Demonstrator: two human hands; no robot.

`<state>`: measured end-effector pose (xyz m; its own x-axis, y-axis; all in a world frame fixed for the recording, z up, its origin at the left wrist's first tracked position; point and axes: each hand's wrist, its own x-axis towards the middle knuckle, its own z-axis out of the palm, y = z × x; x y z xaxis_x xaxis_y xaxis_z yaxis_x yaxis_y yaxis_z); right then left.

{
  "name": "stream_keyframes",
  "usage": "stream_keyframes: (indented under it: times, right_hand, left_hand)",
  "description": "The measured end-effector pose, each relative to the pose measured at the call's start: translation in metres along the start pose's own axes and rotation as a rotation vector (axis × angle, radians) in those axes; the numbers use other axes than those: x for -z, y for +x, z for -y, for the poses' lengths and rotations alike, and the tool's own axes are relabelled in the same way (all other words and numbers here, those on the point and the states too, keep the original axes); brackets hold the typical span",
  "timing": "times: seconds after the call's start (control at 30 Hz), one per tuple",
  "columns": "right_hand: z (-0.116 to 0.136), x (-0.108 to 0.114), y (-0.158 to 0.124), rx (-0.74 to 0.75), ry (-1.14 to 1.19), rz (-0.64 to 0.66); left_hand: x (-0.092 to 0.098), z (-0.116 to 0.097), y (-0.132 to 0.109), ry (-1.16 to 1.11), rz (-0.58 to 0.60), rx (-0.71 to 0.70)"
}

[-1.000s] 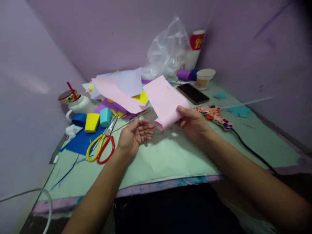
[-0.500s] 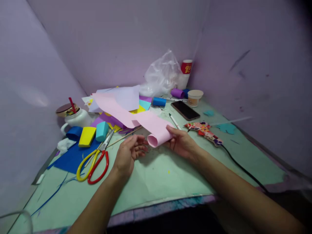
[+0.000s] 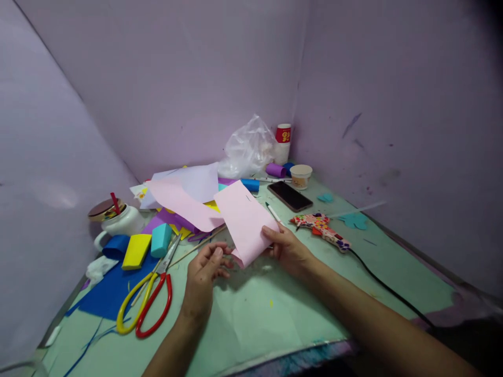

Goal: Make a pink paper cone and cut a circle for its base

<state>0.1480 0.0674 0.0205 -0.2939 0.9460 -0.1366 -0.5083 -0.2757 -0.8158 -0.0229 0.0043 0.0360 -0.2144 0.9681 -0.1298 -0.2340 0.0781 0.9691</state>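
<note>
My right hand [image 3: 288,250] pinches the lower edge of a pink paper sheet [image 3: 244,220], which stands tilted up from the green table cover [image 3: 275,309] with its bottom end curled. My left hand [image 3: 204,272] hovers just left of the curled end, fingers loosely bent with nothing in them, fingertips near the paper. Yellow and red handled scissors [image 3: 147,301] lie to the left of that hand.
Loose coloured sheets [image 3: 184,193] are piled behind. Blue, yellow and teal paper rolls [image 3: 137,246] and a white teapot [image 3: 113,220] sit at left. A phone [image 3: 290,196], patterned glue gun [image 3: 320,228] with black cord, cups [image 3: 301,176] and plastic bag [image 3: 245,149] stand at right and back.
The view has tilted up, so the table sits lower in frame. The pink sheet was rolled down toward the table, then lifted and flattened again in my right hand. My left hand stayed beside it.
</note>
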Motion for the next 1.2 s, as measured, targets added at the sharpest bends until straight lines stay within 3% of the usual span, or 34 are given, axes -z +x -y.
stream_keyframes:
  times: [0.27,0.47,0.63,0.87,1.07,1.2]
  right_hand:
    - [-0.010,-0.003,-0.003,0.000,-0.022,0.103]
    - [-0.008,-0.005,-0.006,0.021,-0.019,0.128]
    - [-0.008,0.002,-0.005,0.239,-0.185,0.150]
    - [0.002,0.001,-0.019,0.670,-0.634,0.151]
    - [0.002,-0.003,-0.025,0.764,-0.733,0.222]
    - [0.000,-0.006,-0.026,0.830,-0.766,0.300]
  left_hand:
    - [-0.011,0.017,0.002,0.023,0.124,0.096]
    - [-0.010,0.011,0.001,-0.056,0.134,0.109]
    - [-0.010,0.004,-0.001,-0.212,0.138,0.148]
    - [0.002,0.004,0.005,-0.337,-0.078,0.108]
    - [-0.002,0.013,0.015,-0.201,-0.025,0.172]
    - [-0.007,0.013,0.012,-0.244,-0.040,0.208]
